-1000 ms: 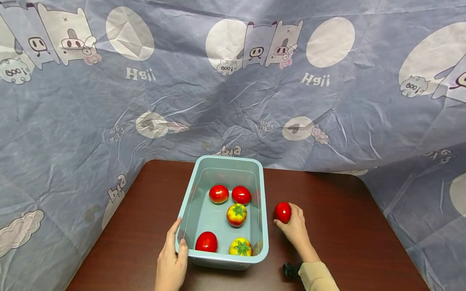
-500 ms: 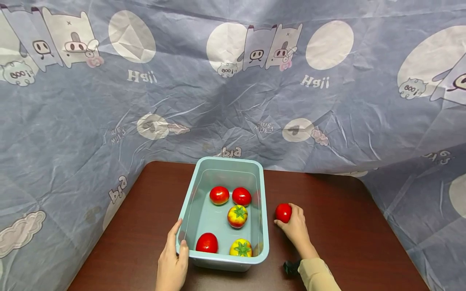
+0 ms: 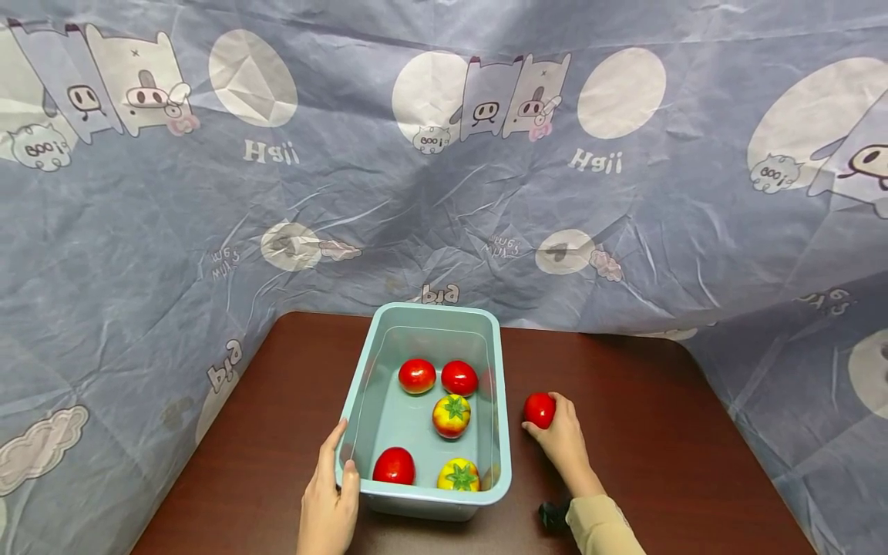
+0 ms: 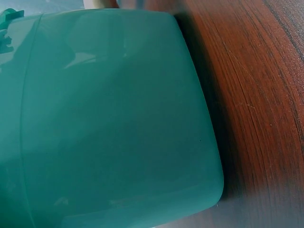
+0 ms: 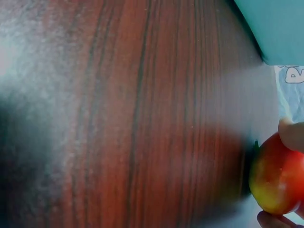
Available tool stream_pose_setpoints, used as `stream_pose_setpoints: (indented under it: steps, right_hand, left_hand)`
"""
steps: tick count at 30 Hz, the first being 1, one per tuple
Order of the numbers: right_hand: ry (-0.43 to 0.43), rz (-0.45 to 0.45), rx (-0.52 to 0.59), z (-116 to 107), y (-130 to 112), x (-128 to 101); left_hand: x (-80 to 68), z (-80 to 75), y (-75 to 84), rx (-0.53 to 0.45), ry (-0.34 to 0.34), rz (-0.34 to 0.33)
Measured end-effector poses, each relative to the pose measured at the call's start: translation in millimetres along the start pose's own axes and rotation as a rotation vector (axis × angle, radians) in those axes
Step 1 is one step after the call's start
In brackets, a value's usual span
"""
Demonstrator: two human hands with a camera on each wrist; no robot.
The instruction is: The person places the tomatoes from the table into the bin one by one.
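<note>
In the head view my right hand [image 3: 560, 433] pinches a red tomato [image 3: 538, 409] between thumb and fingers, to the right of a pale blue-green plastic bin [image 3: 505, 432]. The right wrist view shows that tomato [image 5: 275, 178] low over the wood, yellow toward its underside with a bit of green leaf. My left hand [image 3: 329, 501] holds the bin's near left corner, thumb at the rim and fingers along the outer wall. Inside the bin lie several more tomatoes, among them a red one [image 3: 394, 465] and a yellow one [image 3: 459, 475] with a green star-shaped top.
The bin stands on a dark reddish-brown wooden table [image 3: 645, 432]. A grey-blue cartoon-print sheet [image 3: 388, 200] hangs behind and along both sides. A small black object [image 3: 553, 516] shows by the right sleeve [image 3: 602, 524].
The head view has shifted slightly, so the scene sits a little lower in it. Both hands, the bin and the tomatoes otherwise keep their places.
</note>
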State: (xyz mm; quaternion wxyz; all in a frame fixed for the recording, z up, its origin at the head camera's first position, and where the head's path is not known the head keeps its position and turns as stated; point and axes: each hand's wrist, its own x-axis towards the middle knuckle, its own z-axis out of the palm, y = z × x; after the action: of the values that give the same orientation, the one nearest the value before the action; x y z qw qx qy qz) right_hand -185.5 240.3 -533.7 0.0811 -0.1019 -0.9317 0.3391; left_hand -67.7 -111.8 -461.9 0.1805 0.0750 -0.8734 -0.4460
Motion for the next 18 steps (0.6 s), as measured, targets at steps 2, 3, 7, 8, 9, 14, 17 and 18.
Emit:
stream_pose_setpoints:
  steps: [2,3,7,8,9,14,17,18]
  right_hand:
    - [0.004,-0.004,0.004,-0.7,-0.2,-1.3]
    - [0.007,-0.006,0.004,-1.0,-0.2,-1.9]
    - [0.018,-0.004,0.014,-1.6,1.3,-3.5]
    - [0.016,0.0,0.016,-1.8,1.6,-3.9]
    - [0.015,0.002,0.018,-2.0,2.0,-4.2]
    - [0.002,0.02,0.032,-3.6,2.6,-7.5]
    - [0.002,0.029,0.044,-4.3,2.5,-9.9]
    - [0.004,0.031,0.049,-4.6,2.2,-10.7]
  left_hand:
    - [-0.1,-0.2,0.3,0.001,0.0,-0.003]
    - [-0.2,-0.2,0.3,0.0,0.0,-0.005]
    - [-0.5,-0.3,0.7,-0.006,-0.003,-0.004]
    - [-0.5,-0.3,0.6,-0.006,-0.003,-0.001]
    - [-0.5,-0.3,0.5,-0.008,-0.002,0.003]
    - [-0.7,-0.4,-0.5,-0.009,0.009,0.02]
    - [-1.2,-0.7,-0.8,-0.011,0.01,0.022]
    - [-1.4,-0.7,-0.8,-0.011,0.011,0.022]
